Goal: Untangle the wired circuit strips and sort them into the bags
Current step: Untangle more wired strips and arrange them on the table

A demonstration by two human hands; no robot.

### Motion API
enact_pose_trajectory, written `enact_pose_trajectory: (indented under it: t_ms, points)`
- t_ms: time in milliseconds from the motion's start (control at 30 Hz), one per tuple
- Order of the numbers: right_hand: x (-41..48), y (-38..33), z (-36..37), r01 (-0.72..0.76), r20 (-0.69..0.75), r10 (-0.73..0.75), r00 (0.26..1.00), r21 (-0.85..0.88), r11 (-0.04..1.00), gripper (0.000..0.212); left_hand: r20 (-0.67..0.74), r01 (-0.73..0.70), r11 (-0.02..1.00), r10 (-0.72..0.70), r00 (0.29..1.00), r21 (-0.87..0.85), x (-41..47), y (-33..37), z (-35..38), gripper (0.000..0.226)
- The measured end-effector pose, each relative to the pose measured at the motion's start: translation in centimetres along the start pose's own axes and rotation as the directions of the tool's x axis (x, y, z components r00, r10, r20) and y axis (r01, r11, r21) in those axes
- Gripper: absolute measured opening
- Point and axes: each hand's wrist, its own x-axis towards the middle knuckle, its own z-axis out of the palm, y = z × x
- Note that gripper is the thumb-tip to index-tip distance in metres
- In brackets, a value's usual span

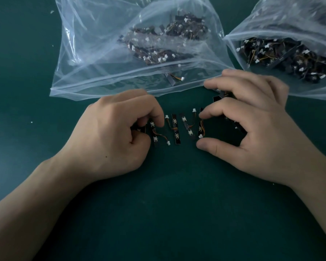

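Circuit strips (175, 131) light, stiff; wires snag, so take by board edges. Left hand (113, 134) pinches one; right hand (252, 125) grips several.

A row of black circuit strips (176, 131) lies on the dark green desk (167, 204). The left hand (117, 132) pinches the leftmost one and the right hand (252, 125) pinches the rightmost. Farther off lie two clear, strip-filled bags: the left bag (92, 44) and the right bag (267, 21).

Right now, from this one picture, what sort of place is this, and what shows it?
Probably an electronics assembly or sorting bench: a plain dark green mat, clear plastic bags stuffed with circuit strips, and more strips laid in a row.
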Motion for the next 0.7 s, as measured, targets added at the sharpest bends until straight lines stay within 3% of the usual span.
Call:
enact_pose_trajectory:
  t_ms: [267,700]
  points:
    - [-0.14,-0.04,-0.11,0.010,0.020,-0.010,1.000,0.011,1.000,0.028,-0.025,0.078,0.993,-0.077,0.997,0.083,0.08,0.45,0.58,0.030]
    - [-0.14,0.06,-0.35,0.007,-0.003,-0.007,1.000,0.044,0.999,0.035,-0.091,0.077,0.995,-0.083,0.992,-0.071,0.33,0.55,-0.04,0.024]
